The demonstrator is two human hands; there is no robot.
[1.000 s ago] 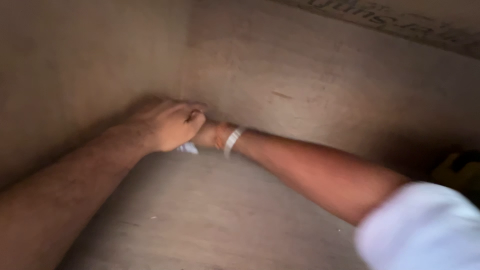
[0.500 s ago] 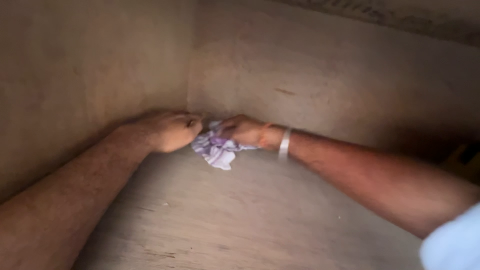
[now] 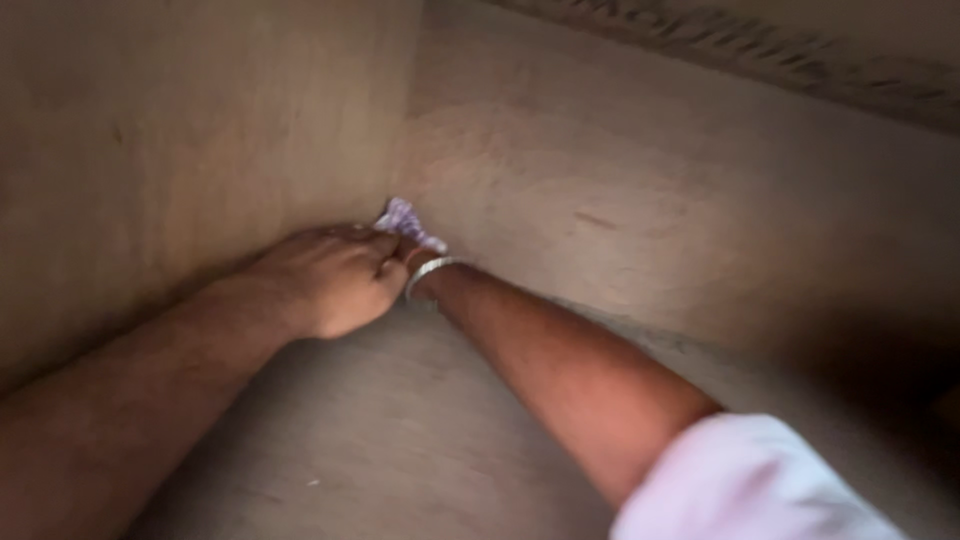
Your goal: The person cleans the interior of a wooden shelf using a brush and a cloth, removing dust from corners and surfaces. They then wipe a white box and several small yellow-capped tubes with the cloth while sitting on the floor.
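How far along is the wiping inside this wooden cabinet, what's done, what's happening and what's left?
Done: nothing can be read as finished; the wooden floor and wooden walls look dull and blurred. In hand: the left hand and the right hand, hidden behind it past the bracelet, press a pale purple cloth into the back corner. Left: likely the rest of the floor and both walls, though that is a guess.

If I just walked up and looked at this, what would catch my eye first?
Probably the two bare hands meeting in the inner corner of a plain wooden compartment. The left hand lies curled over the right hand, which it mostly hides. A crumpled pale purple cloth peeks out just above them against the corner, and a silver bangle shines on the right wrist.
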